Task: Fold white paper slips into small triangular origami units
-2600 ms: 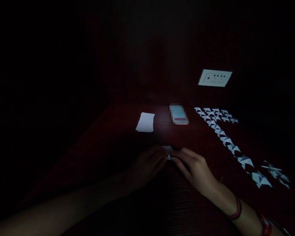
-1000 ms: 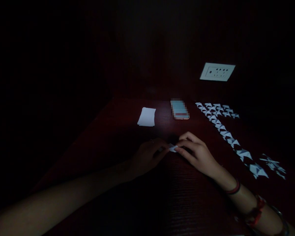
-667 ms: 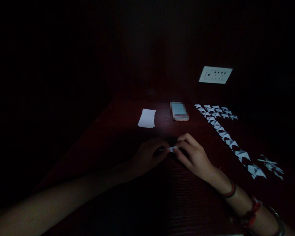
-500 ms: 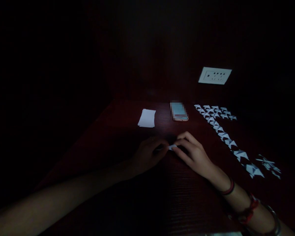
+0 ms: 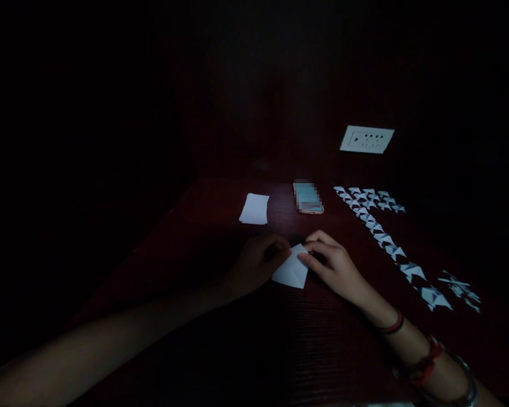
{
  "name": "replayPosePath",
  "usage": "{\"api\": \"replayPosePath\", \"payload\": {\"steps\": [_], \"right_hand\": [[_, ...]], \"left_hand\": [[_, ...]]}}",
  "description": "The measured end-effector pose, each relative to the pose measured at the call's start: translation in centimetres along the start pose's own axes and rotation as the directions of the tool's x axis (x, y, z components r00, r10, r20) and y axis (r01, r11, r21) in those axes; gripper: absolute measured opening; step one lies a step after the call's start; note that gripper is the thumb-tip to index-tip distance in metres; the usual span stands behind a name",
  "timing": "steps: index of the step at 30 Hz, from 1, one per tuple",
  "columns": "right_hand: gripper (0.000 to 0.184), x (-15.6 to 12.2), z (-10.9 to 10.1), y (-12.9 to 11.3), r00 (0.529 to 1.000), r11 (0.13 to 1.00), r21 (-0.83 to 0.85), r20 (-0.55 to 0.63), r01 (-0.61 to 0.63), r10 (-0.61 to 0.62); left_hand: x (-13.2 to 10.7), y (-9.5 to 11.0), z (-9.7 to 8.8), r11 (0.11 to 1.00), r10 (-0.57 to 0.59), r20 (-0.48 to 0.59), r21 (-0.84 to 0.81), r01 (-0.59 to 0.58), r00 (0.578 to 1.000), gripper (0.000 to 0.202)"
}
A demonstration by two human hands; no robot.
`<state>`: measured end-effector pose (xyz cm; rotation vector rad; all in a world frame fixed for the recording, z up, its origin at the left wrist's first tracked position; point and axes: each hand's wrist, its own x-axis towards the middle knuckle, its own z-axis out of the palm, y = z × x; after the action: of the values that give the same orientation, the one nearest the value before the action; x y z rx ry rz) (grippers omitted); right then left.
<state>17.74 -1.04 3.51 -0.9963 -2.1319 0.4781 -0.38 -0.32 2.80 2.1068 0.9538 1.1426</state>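
Note:
A small white folded paper (image 5: 292,270) lies on the dark wooden table (image 5: 305,350) between my hands, its triangular flaps now showing. My left hand (image 5: 257,263) is curled, fingertips pinching the paper's left upper edge. My right hand (image 5: 333,265) is also curled, thumb and forefinger pinching the paper's upper right corner. Red bands and a bangle sit on my right wrist. The scene is very dim.
A small stack of white paper sheets (image 5: 254,209) lies further back. A phone (image 5: 307,198) lies beside it. A long row of several folded white paper pieces (image 5: 379,232) runs along the right side. A white wall socket plate (image 5: 366,139) is on the wall behind.
The paper between my fingers showed only as a thin sliver before; it now lies opened toward me as a wider white shape. My hands stayed in nearly the same spot.

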Motion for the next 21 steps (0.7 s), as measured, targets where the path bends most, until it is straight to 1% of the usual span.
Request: {"api": "replayPosePath", "payload": {"steps": [2,4,6,9,11,13,15,17,19,21], "right_hand": [[0.013,0.0,0.2,0.4,0.999,0.999,0.014,0.007,-0.047,0.046],[0.015,-0.1,0.5,1.0,0.995,0.995,0.014,0.023,-0.098,0.098],[0.017,-0.1,0.8,1.5,0.987,0.989,0.015,0.070,-0.145,0.144],[0.017,-0.1,1.0,2.3,0.970,0.980,0.012,0.150,-0.196,0.193],[0.017,0.0,1.1,2.6,0.960,0.975,0.012,0.178,-0.223,0.217],[0.015,-0.1,1.1,2.8,0.947,0.963,0.034,0.196,-0.266,0.254],[0.013,-0.2,1.1,2.8,0.933,0.945,0.058,0.188,-0.321,0.305],[0.012,-0.3,1.2,2.9,0.925,0.931,0.060,0.151,-0.359,0.347],[0.012,-0.4,1.2,3.0,0.925,0.927,0.053,0.107,-0.371,0.364],[0.012,-0.4,1.1,3.2,0.929,0.928,0.075,0.094,-0.365,0.358]], "left_hand": [[0.0,-0.2,0.1,1.000,-0.027,0.025,0.008,0.026,0.999,0.005],[-0.1,-0.5,0.2,0.999,-0.049,0.075,0.022,0.047,0.996,0.005],[-0.1,-0.9,0.4,0.997,-0.067,0.128,0.042,0.062,0.989,0.005],[-0.3,-1.6,0.7,0.990,-0.065,0.170,0.131,0.043,0.983,0.007],[-0.4,-2.1,1.0,0.982,-0.050,0.185,0.186,0.015,0.981,0.008],[-0.6,-2.4,1.2,0.979,-0.036,0.198,0.205,-0.006,0.979,0.010],[-0.7,-2.7,1.3,0.978,-0.026,0.209,0.207,-0.019,0.978,0.012],[-0.8,-2.9,1.3,0.978,-0.021,0.219,0.207,-0.025,0.975,0.013],[-0.8,-2.9,1.1,0.979,-0.014,0.221,0.201,-0.031,0.975,0.014],[-0.7,-2.8,0.8,0.977,-0.002,0.212,0.208,-0.043,0.977,0.013]]}}
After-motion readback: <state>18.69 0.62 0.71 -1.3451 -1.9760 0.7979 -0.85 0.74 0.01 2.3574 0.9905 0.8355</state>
